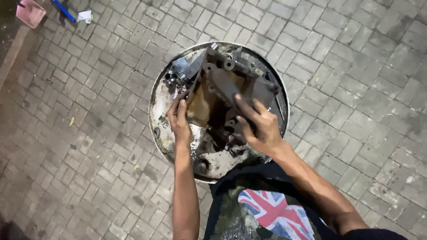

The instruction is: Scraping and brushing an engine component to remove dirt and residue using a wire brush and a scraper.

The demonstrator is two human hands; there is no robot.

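While we tilt the greasy metal engine casing [224,95] over the round oily basin [156,106], our left hand [179,122] and right hand [259,126] clamp its opposite edges; slick oil could let it slip and drop.

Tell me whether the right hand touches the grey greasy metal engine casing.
Touching: the head view shows the right hand gripping the grey metal engine casing, fingers pressed on it.
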